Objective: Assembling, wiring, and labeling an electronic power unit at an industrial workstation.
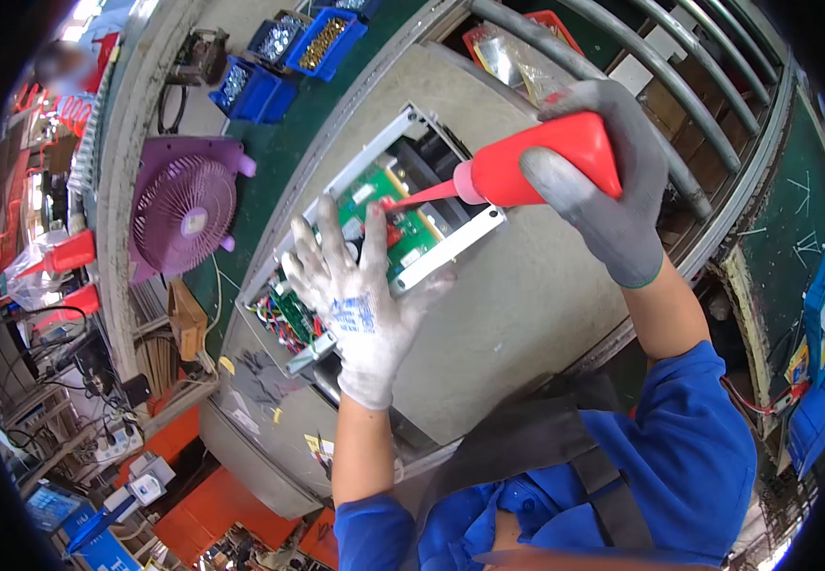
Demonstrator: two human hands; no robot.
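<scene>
My right hand (612, 190), in a grey glove, grips a red squeeze bottle (546, 160) tipped sideways. Its long nozzle points left at a green circuit board (411, 228). The board sits in an open rectangular recess of a large grey metal housing (517, 305). My left hand (360, 295), in a white glove, lies spread on the board and the recess frame, fingers apart, fingertips close to the nozzle tip. Coloured wires (284, 319) show in the recess left of my left hand.
A purple desk fan (184, 205) lies on the green bench to the left. Blue bins of small metal parts (289, 48) stand at the back. Grey roller bars (641, 57) run behind the housing. More red bottles (70, 255) sit far left; blue bins (822, 381) at right.
</scene>
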